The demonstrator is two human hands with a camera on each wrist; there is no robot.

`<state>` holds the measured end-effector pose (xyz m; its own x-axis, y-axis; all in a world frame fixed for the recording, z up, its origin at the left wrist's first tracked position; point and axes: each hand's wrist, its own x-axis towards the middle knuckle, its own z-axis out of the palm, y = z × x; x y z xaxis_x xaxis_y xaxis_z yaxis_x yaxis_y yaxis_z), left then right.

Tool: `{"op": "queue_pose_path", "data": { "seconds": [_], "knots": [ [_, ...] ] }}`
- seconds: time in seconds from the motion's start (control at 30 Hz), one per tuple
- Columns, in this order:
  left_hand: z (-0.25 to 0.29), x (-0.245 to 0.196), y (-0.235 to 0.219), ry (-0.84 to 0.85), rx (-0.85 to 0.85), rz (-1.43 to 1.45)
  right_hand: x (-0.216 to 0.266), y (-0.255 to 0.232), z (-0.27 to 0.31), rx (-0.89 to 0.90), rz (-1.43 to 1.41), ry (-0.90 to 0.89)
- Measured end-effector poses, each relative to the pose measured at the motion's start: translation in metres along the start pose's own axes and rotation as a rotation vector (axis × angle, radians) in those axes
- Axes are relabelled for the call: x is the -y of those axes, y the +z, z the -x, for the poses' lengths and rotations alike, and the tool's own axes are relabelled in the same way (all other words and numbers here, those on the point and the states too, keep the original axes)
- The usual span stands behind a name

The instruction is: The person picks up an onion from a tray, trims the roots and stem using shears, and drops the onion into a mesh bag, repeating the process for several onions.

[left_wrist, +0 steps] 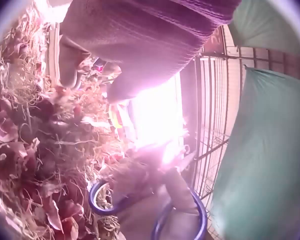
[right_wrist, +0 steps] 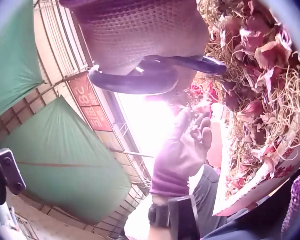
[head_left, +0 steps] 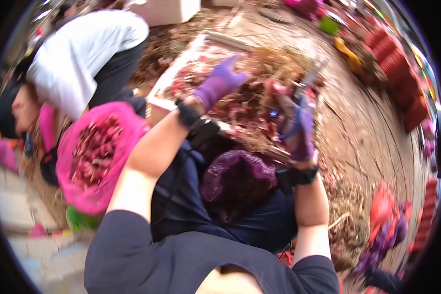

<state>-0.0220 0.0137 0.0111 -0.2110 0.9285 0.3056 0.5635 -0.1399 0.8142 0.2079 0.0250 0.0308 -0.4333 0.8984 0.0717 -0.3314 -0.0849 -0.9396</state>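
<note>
Two gloved hands, one pair of scissors [head_left: 299, 105], one pink sack [head_left: 95, 157].

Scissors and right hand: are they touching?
Touching. The right wrist view shows the gloved right hand with fingers through the blue handles of the scissors; the head view agrees.

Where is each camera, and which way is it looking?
Head: on the person's head, looking down at both gloved hands, the left hand reaching into the pile of red onions, the right hand gripping the scissors; arms and lap show.
Left wrist: under the left hand, facing the pile and the scissors' blue handles.
Right wrist: under the right hand, looking up past the handles at the left hand.
Both wrist views share scissors and onions.
</note>
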Motion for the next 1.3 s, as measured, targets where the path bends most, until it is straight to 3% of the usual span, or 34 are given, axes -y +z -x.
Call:
{"op": "queue_pose_path", "data": {
  "seconds": [0.07, 0.2, 0.23, 0.33, 0.4, 0.47, 0.7, 0.8, 0.87, 0.9, 0.97, 1.07, 1.3],
  "knots": [
    [-0.005, -0.004, 0.007, 0.18, 0.019, 0.052, 0.001, 0.002, -0.001, -0.03, -0.09, -0.035],
    [0.012, -0.062, 0.009, -0.106, 0.49, 0.482, -0.009, -0.007, -0.006, 0.012, -0.224, -0.029],
    [0.009, -0.046, 0.025, -0.024, 0.506, 0.531, -0.012, -0.009, -0.006, 0.032, -0.22, -0.024],
    [0.011, -0.049, 0.028, -0.101, 0.494, 0.456, -0.003, -0.006, -0.004, 0.033, -0.195, 0.023],
    [0.008, -0.045, 0.031, -0.028, 0.437, 0.343, -0.001, -0.007, -0.004, 0.011, -0.176, 0.061],
    [0.006, -0.041, 0.036, -0.011, 0.426, 0.365, -0.004, -0.009, -0.005, -0.064, -0.022, -0.027],
    [0.011, -0.047, 0.032, -0.103, 0.292, 0.613, 0.0, -0.003, -0.003, -0.034, -0.098, -0.066],
    [0.008, -0.046, 0.029, -0.056, 0.356, 0.667, 0.0, -0.004, -0.003, -0.046, -0.09, -0.054],
    [0.008, -0.048, 0.028, 0.183, 0.28, 0.464, -0.003, -0.009, -0.004, -0.009, -0.049, -0.083],
    [0.008, -0.049, 0.026, 0.184, 0.281, 0.462, -0.003, -0.009, -0.003, -0.01, -0.051, -0.085],
    [0.007, -0.051, 0.017, -0.04, 0.523, 0.688, -0.001, -0.007, -0.001, 0.053, -0.067, -0.036],
    [-0.002, -0.04, 0.013, -0.031, 0.558, 0.478, -0.008, -0.005, -0.002, 0.106, -0.07, -0.089],
    [0.001, -0.04, 0.019, 0.007, 0.489, 0.519, -0.009, 0.0, 0.0, -0.039, 0.044, -0.136]
  ]
}}
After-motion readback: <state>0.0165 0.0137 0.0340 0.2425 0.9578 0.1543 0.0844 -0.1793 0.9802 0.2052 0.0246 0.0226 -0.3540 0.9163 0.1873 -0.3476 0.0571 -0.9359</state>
